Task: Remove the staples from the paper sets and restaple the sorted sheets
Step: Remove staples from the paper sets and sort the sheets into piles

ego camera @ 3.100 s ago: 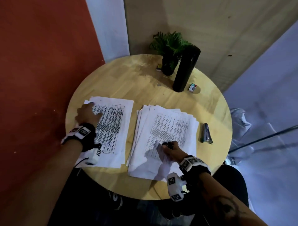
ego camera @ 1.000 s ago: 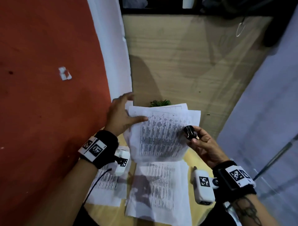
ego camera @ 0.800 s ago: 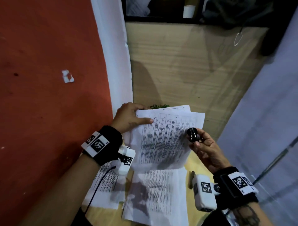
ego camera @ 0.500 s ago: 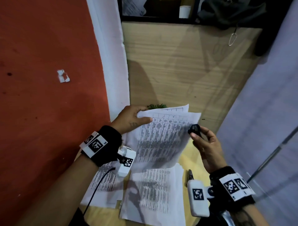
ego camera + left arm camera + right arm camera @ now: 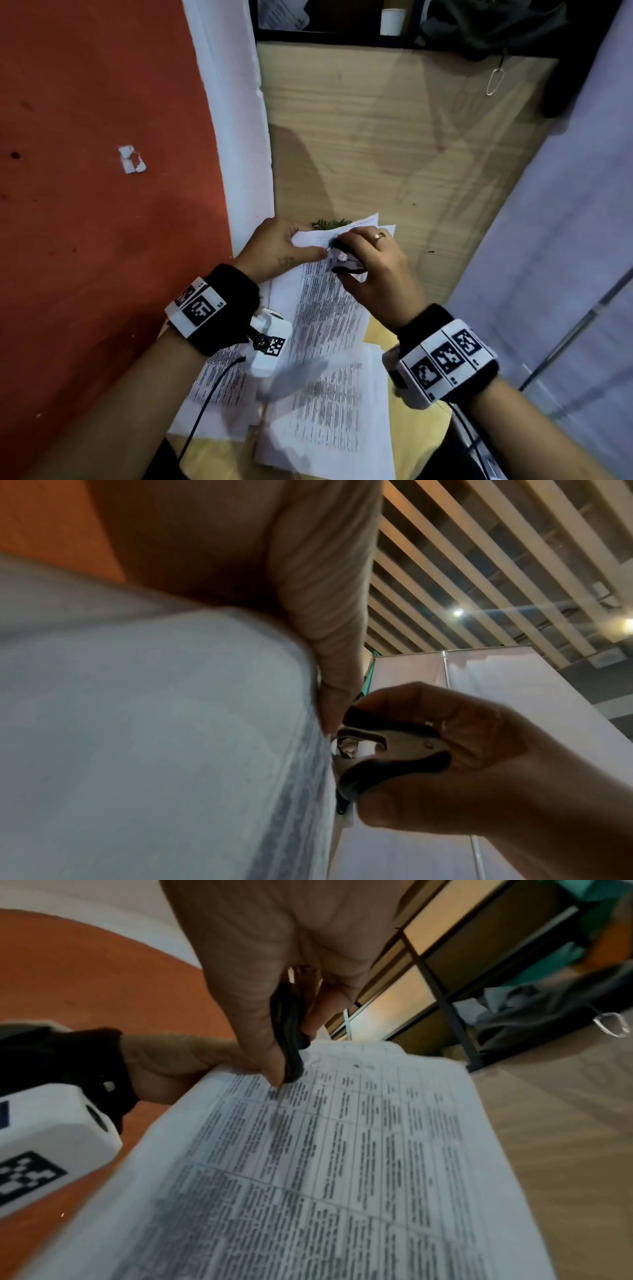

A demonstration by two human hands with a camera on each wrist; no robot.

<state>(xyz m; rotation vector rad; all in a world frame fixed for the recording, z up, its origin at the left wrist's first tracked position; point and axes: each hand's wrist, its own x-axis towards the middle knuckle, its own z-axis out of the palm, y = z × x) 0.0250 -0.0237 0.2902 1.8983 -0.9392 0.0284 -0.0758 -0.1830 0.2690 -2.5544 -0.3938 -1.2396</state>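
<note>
Gripping a black staple remover (image 5: pixel 346 262) between thumb and fingers, the right hand (image 5: pixel 378 274) sets its metal claws against the top-left corner of the raised paper set (image 5: pixel 325 308), while the left hand (image 5: pixel 277 246) pinches that same corner, thumb on the front sheet, holding it up above the loose sheets (image 5: pixel 329 411) on the table (image 5: pixel 418 425). This looks like the staple-pulling step, and next comes a squeeze and a clean pull away without tearing the corner. The pages carry printed tables, too blurred to read; the wrist bands show only square coded markers.
</note>
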